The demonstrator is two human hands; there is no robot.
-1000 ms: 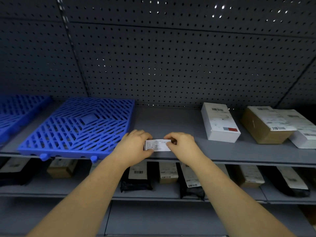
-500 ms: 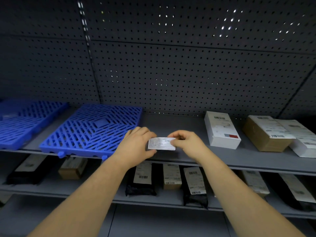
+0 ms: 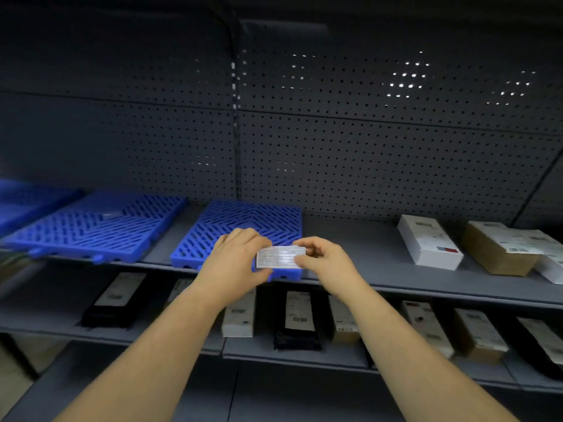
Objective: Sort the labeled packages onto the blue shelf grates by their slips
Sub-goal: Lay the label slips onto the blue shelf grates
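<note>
While the left hand [image 3: 234, 263] and right hand [image 3: 327, 263] each pinch one end of the paper slip [image 3: 280, 257], it is held over the front edge of the nearest blue grate [image 3: 243, 220]. Reading it well likely means holding it flat and steady, since its print looks blurred, then checking it against the white box [image 3: 428, 242] and brown box [image 3: 498, 261] well right of that grate.

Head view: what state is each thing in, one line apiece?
slip: held level between both hands, print toward camera
left hand: pinches slip's left end
right hand: pinches slip's right end
blue grate: flat on upper shelf, no package seen on it
white box: lying off the grates, label up
brown box: lying right of white box, label up
</note>
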